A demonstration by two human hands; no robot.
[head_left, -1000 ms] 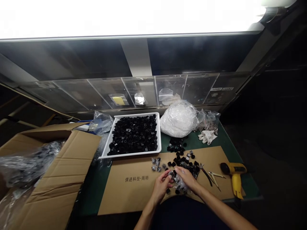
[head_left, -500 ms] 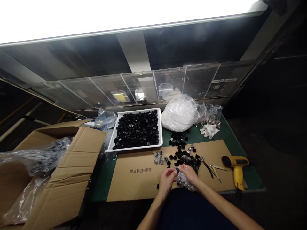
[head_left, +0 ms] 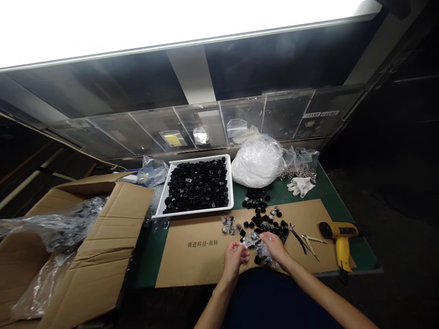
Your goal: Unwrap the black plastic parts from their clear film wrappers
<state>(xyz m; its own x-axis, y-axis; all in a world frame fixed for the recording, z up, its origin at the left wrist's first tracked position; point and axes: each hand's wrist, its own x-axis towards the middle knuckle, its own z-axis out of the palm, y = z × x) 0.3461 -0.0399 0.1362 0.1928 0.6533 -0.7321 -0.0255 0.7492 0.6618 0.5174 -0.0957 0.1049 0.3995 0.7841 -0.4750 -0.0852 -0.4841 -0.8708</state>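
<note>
Between my hands is a small clear plastic bag (head_left: pixel 252 239) that looks to have a grey part inside. My left hand (head_left: pixel 234 259) pinches its left end, and my right hand (head_left: pixel 273 246) has thumb and fingers closed at its right end. Under and beside my right hand lies a bunch of crumpled clear plastic with greyish pieces (head_left: pixel 263 251); its contents are hard to make out. Small black square parts (head_left: pixel 265 223) lie scattered just beyond my hands. A little group of bagged grey pieces (head_left: pixel 227 225) sits to their left.
A flat cardboard sheet (head_left: pixel 192 265) covers the bench front. Pliers (head_left: pixel 297 237), a pale-handled tool (head_left: pixel 311 246) and a yellow heat gun (head_left: pixel 341 242) lie right. Behind are a white tray (head_left: pixel 194 212) of black parts, a large white bag (head_left: pixel 257 162) and gloves (head_left: pixel 300 186). An open carton (head_left: pixel 92 256) stands left.
My hands have moved slightly apart, and the small clear bag now stretches between them. The left hand has shifted a little left; the right has moved slightly right.
</note>
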